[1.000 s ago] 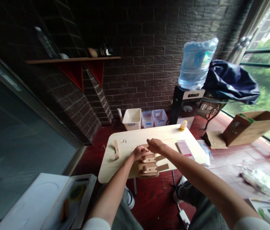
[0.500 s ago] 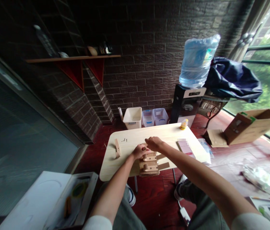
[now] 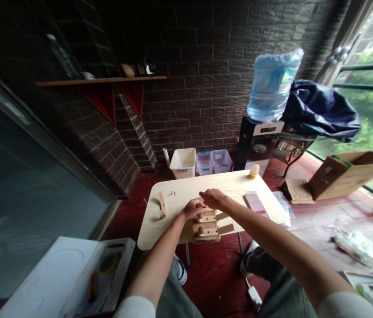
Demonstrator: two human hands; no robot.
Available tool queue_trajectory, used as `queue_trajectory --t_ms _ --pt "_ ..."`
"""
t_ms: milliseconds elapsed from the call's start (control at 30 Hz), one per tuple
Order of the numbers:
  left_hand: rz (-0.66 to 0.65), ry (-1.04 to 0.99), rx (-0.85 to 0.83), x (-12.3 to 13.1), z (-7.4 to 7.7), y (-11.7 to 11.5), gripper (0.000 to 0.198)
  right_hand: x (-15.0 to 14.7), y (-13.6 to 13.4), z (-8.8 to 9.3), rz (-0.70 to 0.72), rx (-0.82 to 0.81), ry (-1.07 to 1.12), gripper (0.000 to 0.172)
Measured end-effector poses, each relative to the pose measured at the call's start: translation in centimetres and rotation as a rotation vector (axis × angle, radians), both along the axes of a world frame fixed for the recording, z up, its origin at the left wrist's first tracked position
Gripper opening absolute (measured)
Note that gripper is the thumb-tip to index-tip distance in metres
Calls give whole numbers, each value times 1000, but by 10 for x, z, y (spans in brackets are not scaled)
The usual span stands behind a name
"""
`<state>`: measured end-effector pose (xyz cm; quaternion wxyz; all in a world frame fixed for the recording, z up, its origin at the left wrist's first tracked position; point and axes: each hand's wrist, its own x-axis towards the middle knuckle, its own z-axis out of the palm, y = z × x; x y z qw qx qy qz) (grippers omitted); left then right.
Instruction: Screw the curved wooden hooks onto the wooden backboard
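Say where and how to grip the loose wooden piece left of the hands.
Probably pinch the loose wooden piece across its middle, from above, closing on its left and right sides: it is long and slim, running front to back.

Pale, off-white short sleeves (image 3: 137,306) end in plain, smooth hems around the upper arms, and below them both forearms (image 3: 161,263) are bare down to the left hand (image 3: 192,209) and right hand (image 3: 214,198). The trousers (image 3: 180,297) are a muted grey-green, plain and loose, the cloth softly creased along the legs. The sneakers (image 3: 182,273) pair dark uppers with white parts, their finer details blurred.
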<state>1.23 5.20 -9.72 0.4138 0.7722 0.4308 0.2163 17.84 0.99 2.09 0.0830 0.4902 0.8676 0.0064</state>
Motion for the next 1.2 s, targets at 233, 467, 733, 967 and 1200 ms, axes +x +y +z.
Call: queue_trajectory --t_ms 233,467,733,967,1200 --pt "-1 54 34 0 1 1 23 0 -1 -7 -36 17 12 37" --pt "-3 6 -17 -1 0 -2 23 -1 -3 -9 -55 33 -4 37" --pt "2 73 -9 0 0 5 31 -3 -7 -5 -56 14 31 42" --pt "6 65 2 -3 -5 6 30 -4 -1 -7 -61 6 37 38" --pt "-5 49 33 -4 -10 7 25 -4 -3 -2 -128 1 49 43"
